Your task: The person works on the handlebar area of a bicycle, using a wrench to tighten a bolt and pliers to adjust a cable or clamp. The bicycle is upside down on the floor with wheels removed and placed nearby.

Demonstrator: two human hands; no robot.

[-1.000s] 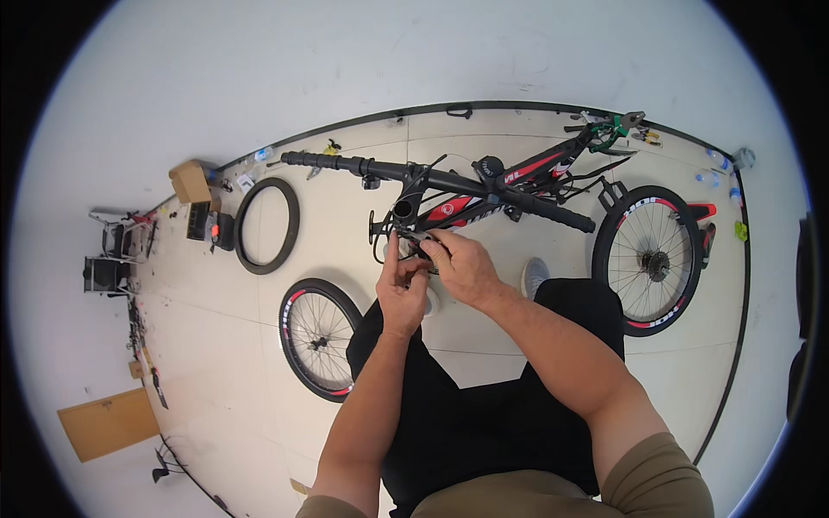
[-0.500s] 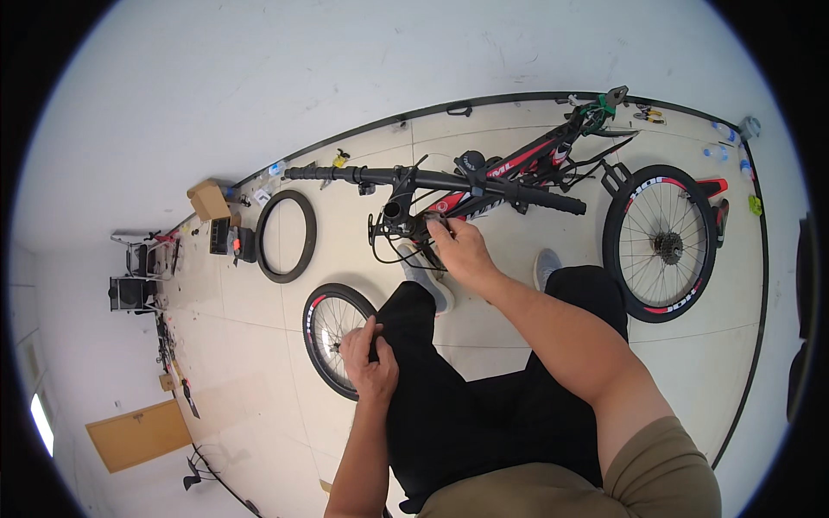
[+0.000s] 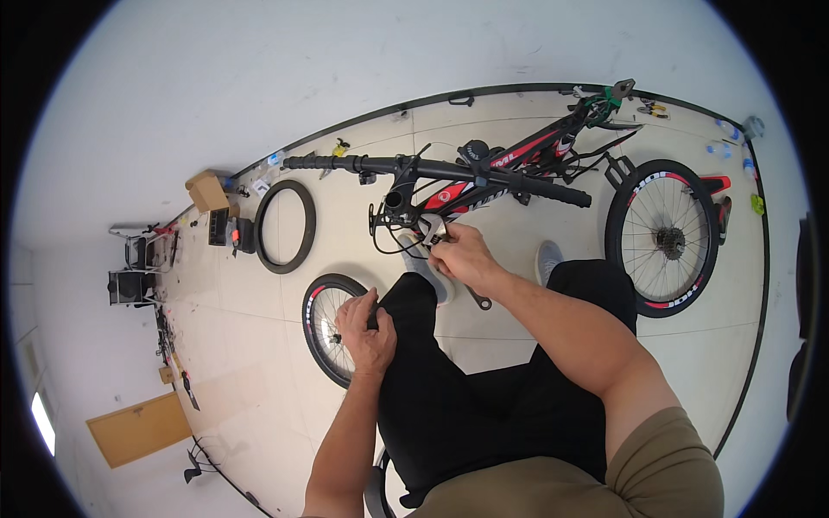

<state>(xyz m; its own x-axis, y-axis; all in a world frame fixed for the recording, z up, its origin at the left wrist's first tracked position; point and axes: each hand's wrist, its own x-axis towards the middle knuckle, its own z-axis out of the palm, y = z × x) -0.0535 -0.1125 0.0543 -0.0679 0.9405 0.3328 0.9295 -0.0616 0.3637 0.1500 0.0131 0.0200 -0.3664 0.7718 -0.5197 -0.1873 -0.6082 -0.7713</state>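
Note:
My right hand (image 3: 465, 257) is closed around an adjustable wrench (image 3: 480, 299). Its wide silver jaw is up against the front of the bicycle frame (image 3: 445, 198), just below the stem; whether it grips a part there I cannot tell. The frame is black and red and has no wheels on it. Across its front runs the black handlebar (image 3: 345, 162), with cables looping down beside the wrench. Over my left knee lies my left hand (image 3: 367, 335), thumb and fingers apart, holding nothing I can see. Beyond it, a small wheel (image 3: 315, 302) lies on the floor.
A bare tyre (image 3: 261, 235) lies at the left, near an open cardboard box (image 3: 207, 192) and a black toolbox (image 3: 244, 235). To the right is a rear wheel (image 3: 615, 233) with a cassette. Pliers (image 3: 654, 110) and plastic bottles (image 3: 718, 150) lie along the far wall.
The wrench, mostly hidden before, now shows its jaw and handle end as my right hand has turned and dropped slightly. My left hand has shifted a little upward, its raised index finger now lowered.

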